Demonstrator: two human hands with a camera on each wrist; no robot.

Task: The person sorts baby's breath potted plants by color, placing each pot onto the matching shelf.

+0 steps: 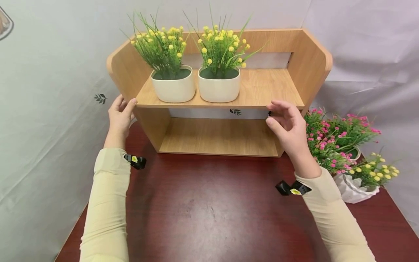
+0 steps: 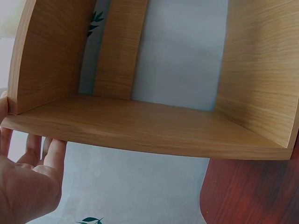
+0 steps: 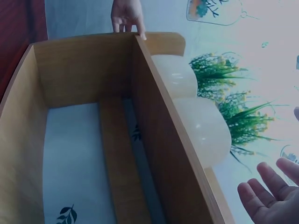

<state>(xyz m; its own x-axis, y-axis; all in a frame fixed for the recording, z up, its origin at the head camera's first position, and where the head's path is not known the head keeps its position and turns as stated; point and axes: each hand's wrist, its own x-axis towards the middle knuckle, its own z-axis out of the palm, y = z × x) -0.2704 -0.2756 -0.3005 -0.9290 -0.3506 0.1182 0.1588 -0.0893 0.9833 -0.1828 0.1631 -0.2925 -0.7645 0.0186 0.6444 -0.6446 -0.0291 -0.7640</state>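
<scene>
A two-tier wooden shelf (image 1: 216, 142) stands on a dark red table. My left hand (image 1: 120, 113) grips the shelf's left side at upper-board height, thumb at the front edge and fingers against the outer face. The left wrist view shows the fingers of that hand (image 2: 32, 177) along the side panel. Held apart from the shelf, my right hand (image 1: 288, 125) hovers before the right end of the upper board, fingers loosely bent with nothing in them. Two white pots, a left one (image 1: 173, 89) and a right one (image 1: 219, 89), stand side by side on the upper board with yellow-flowered plants.
Right of the shelf are pink-flowered plants (image 1: 327, 138) and a white ruffled pot (image 1: 353, 189) with yellow flowers. The table (image 1: 209, 203) extends in front of the shelf. Pale, leaf-printed cloth (image 1: 59, 91) hangs behind and to the left.
</scene>
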